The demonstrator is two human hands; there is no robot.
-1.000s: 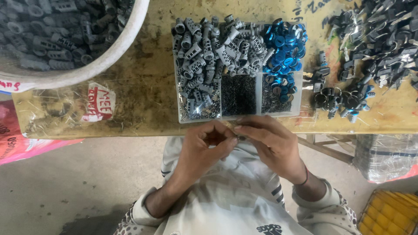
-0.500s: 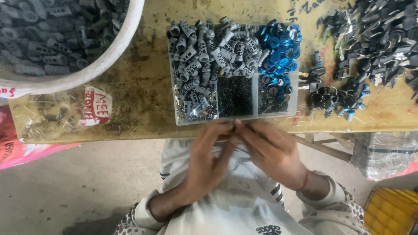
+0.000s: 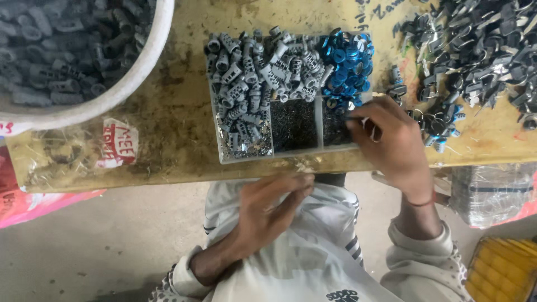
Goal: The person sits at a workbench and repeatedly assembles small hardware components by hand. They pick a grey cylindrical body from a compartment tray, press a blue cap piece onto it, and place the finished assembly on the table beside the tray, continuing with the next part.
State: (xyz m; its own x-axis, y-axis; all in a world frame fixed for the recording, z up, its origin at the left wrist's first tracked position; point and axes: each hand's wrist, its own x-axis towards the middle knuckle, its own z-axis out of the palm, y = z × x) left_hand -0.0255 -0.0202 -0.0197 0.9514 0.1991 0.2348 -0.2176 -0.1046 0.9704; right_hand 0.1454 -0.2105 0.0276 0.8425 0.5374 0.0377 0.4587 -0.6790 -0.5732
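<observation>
Sorting tray (image 3: 321, 146): one clear, shallow box near the front edge of the worktop (image 3: 168, 112), split into several compartments.
Grey sleeves (image 3: 246, 84): a heap too dense to count, filling the tray's left column and top middle.
Blue rings (image 3: 347, 61): a heap too many to count, in the tray's top right compartment.
Small dark bits (image 3: 293, 126): two lower compartments, middle and right, hold fine black pieces.
Right hand (image 3: 394, 145): reaches forward over the worktop's edge, back of the hand up, fingers (image 3: 358, 120) drawn together, tips dipped into the lower right compartment; whether they pinch a piece cannot be told.
Left hand (image 3: 268, 210): held below the worktop's edge over the lap, fingers (image 3: 291, 190) pressed together and lightly curled; what they hold, if anything, is hidden.
White tub (image 3: 112, 95): one, at the top left, full of grey pieces.
Dark assembled parts (image 3: 481, 45): one loose pile on the worktop at the top right, uncountable.
</observation>
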